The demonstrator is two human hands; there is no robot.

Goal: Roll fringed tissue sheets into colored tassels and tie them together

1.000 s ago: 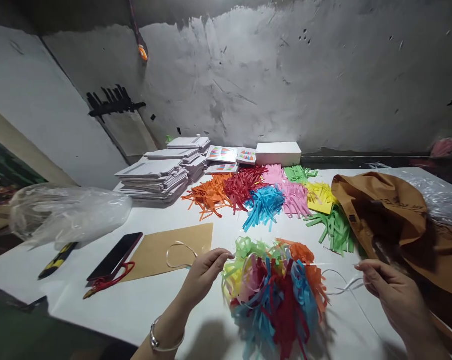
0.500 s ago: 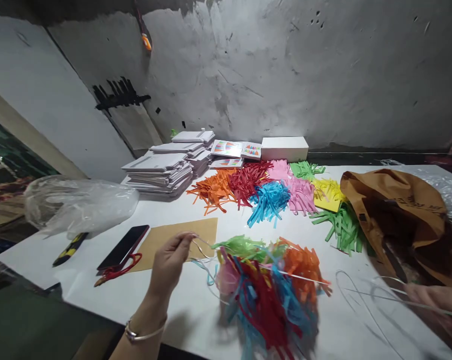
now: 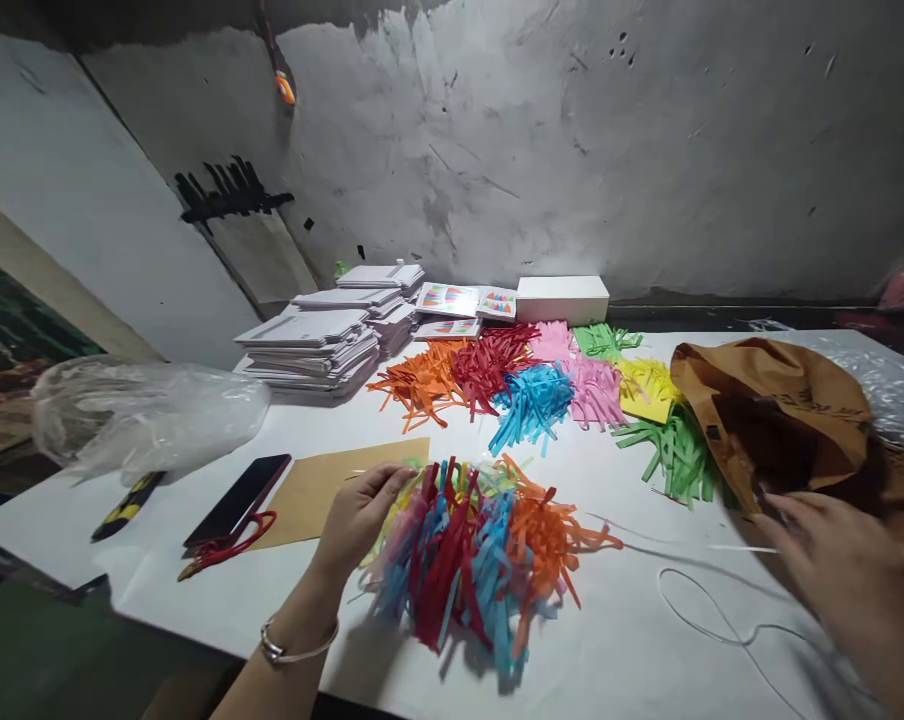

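My left hand [image 3: 362, 520] is closed in a pinch on the thin white string [image 3: 692, 547] at the left end of a tassel garland. Bunched red, blue, orange, pink and green paper tassels [image 3: 459, 560] hang from it, just above or on the white table; which one I cannot tell. From there the string runs right to my right hand [image 3: 834, 570], whose fingers are closed on it, slightly blurred, in front of a brown bag [image 3: 782, 390]. A loose loop of string lies on the table below.
Flat fringed bundles, such as a blue one [image 3: 534, 400] and an orange one [image 3: 422, 378], lie farther back. Stacked white packs [image 3: 309, 345] and a white box [image 3: 562, 298] stand behind. At left are a phone [image 3: 238, 500], red-handled scissors [image 3: 227, 545], a cutter [image 3: 127, 507] and a plastic bag [image 3: 159, 410].
My right hand has moved left and up toward the brown bag, coming further into view. The tassels have shifted left, closer to my left hand, which has moved slightly right.
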